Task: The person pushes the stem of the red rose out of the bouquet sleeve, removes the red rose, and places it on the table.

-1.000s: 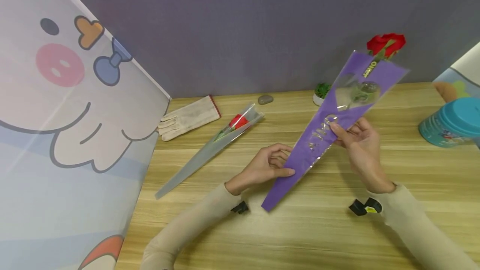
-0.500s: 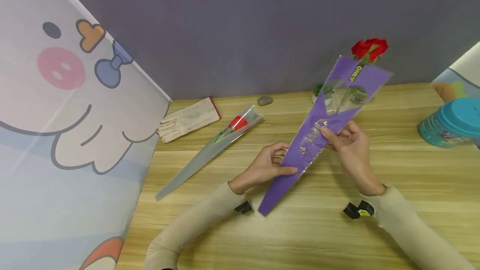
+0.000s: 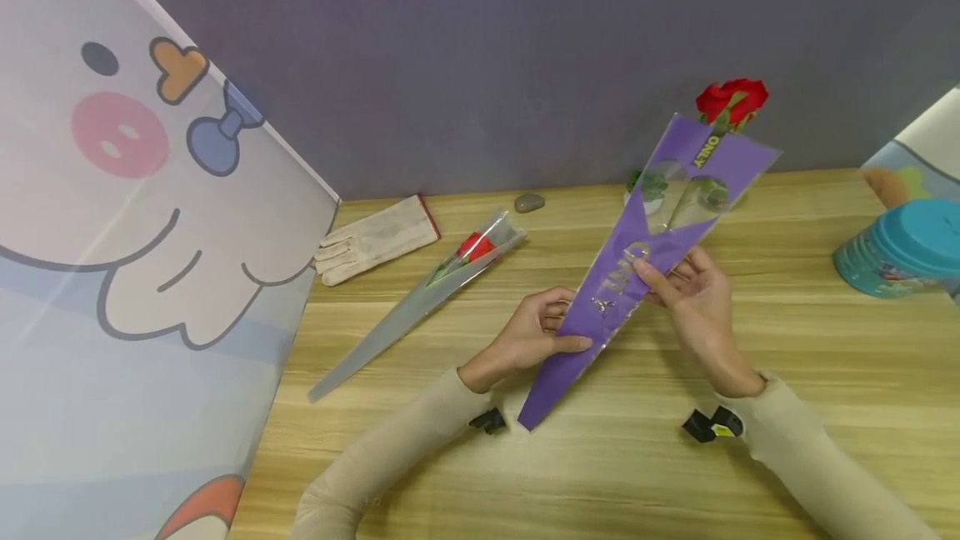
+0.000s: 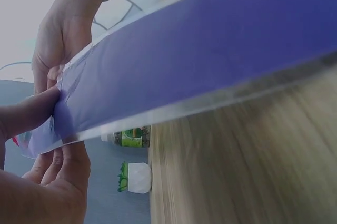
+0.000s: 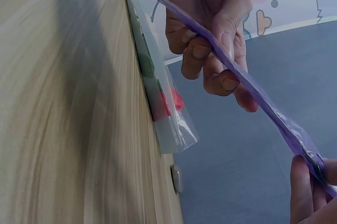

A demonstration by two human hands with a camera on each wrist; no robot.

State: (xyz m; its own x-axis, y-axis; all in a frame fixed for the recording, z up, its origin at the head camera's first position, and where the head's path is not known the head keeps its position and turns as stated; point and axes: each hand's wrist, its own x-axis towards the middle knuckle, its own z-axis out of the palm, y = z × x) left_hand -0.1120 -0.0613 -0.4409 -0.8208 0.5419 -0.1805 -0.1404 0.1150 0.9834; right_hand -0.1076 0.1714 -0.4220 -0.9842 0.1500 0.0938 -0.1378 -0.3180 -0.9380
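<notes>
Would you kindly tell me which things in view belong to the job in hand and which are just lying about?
In the job:
purple sleeve, held by the left hand and right hand
red rose at its top

Apparently just lying about:
grey-wrapped rose, possibly related
glove
stone
potted plant
green-labelled jar
blue tub

"Where's that grey stone (image 3: 529, 203)?"
"On the wooden table (image 3: 840, 373), just in front of the grey wall (image 3: 487, 65)."
"And left of it?"
"A whitish glove (image 3: 386, 242) with a red cuff edge; farther left, the cartoon-printed panel (image 3: 135, 273)."
"Right of the stone?"
"A small green plant (image 4: 138, 177) in a white pot, then, well apart, a teal lidded canister (image 3: 885, 248)."
</notes>
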